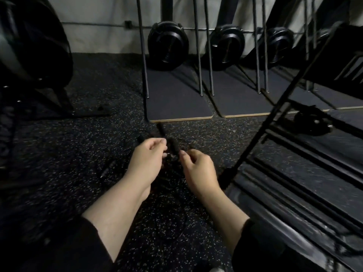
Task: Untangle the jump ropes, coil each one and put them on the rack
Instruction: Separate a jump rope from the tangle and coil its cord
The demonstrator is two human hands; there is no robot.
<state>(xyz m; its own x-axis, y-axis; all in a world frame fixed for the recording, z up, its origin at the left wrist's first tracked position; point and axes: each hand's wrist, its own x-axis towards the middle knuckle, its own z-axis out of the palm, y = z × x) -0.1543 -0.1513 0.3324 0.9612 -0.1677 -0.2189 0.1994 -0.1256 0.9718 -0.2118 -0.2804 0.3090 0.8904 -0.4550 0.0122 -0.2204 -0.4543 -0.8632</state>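
Note:
A tangle of thin black jump ropes [172, 185] lies on the dark speckled floor between my forearms. Black handles stick out of it: one [161, 130] beyond my fingers, one [174, 147] between my hands, one [110, 167] on the floor at the left. My left hand [146, 157] hovers over the tangle with fingers curled, pinching thin cord. My right hand [197, 167] is curled the same way and pinches cord beside the middle handle. The black metal rack [294, 154] stands at the right, its slatted shelves close to my right arm.
Dark mats [176, 99] with upright steel rods [143, 55] lie ahead, black weight plates [168, 48] leaning on the wall behind them. A large dark machine [33, 55] fills the left side. A black object [312, 122] sits on a rack shelf.

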